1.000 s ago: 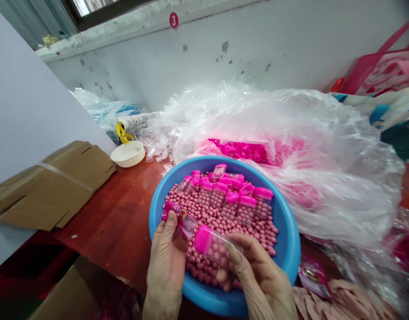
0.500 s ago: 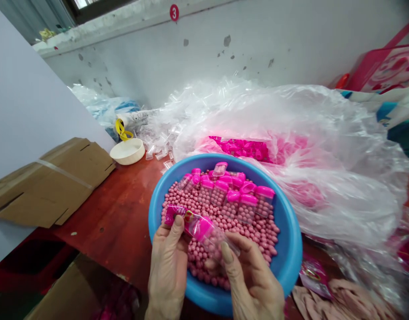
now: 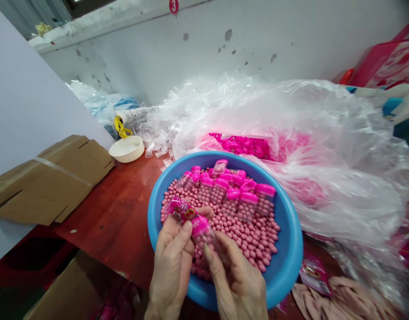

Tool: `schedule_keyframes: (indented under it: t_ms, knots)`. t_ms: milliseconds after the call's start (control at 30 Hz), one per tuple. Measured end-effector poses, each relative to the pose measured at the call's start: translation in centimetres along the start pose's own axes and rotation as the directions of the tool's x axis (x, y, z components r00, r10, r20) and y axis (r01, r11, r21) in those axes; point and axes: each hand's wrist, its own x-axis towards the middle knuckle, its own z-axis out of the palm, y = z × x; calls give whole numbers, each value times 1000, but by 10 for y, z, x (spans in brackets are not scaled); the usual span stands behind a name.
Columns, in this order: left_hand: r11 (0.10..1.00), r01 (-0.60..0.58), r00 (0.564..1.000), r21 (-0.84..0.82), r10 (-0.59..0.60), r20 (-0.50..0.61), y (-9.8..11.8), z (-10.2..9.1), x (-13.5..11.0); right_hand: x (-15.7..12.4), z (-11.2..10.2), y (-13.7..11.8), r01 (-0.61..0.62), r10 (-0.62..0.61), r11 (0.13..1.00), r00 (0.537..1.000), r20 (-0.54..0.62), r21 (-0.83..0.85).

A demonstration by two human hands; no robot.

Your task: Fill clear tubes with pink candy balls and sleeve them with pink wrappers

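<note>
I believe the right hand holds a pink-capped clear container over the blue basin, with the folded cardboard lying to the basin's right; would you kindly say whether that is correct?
Not quite: in the head view, the folded cardboard lies to the left of the blue basin. The right hand does hold a pink-capped clear container over it.

The numeral "3", white on a round red sticker (image 3: 173,6), stands on the sill (image 3: 117,15). The white roll (image 3: 135,115) near the far edge of the table (image 3: 117,204) bears dark handwritten capitals, too blurred to read. Print on the pink wrapper (image 3: 179,209), above the left side of the tub (image 3: 154,200), is illegible; so is that on the packet (image 3: 315,274) beyond the tub's right edge.
</note>
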Motion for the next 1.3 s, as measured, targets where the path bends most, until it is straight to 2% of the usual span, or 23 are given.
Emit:
schedule_keyframes:
  t_ms: [200,333,400,500,600,700,767,833,900,967,1100,1200,1300]
  knots:
    - [1000,19,996,8,-19,82,0,-1,-2,-1,1,-5,-86,81,987,996,42,138]
    - [996,82,992,-20,-80,97,-1,-3,-2,-3,7,-10,-96,107,985,992,-73,147]
    - [993,116,990,-32,-113,87,0,-6,-3,-4,8,-15,-102,115,985,990,-86,141]
    - [990,136,985,-39,-131,116,3,-8,-5,0,4,-23,-153,157,971,988,-10,185]
    - [986,161,975,-34,-153,162,5,-7,-8,6,-4,-30,-247,213,923,966,144,295]
    - [982,185,976,-31,-180,124,5,-3,-8,9,-8,-32,-326,252,881,937,243,343]
    - [981,191,981,-23,-190,37,3,-2,-6,7,-8,-32,-319,262,887,943,204,333]
    - [988,143,985,-50,-147,-87,0,-1,-3,5,-5,-32,-258,237,920,966,106,297]
    - [993,79,975,-92,-97,-201,-4,-2,-1,3,-3,-32,-171,174,955,985,8,241]
    - [992,64,964,-113,-91,-249,-6,-3,0,2,-1,-30,-81,95,977,994,-62,197]
    - [990,110,971,-86,-126,-205,-6,-5,0,0,0,-24,34,-8,986,989,-151,165]
    - [988,143,978,-62,-151,-147,-3,-5,0,-2,0,-21,-2,25,989,987,-157,146]
    - [987,153,982,-46,-157,-101,-2,-4,-2,-1,-3,-23,-25,47,982,992,-116,187]
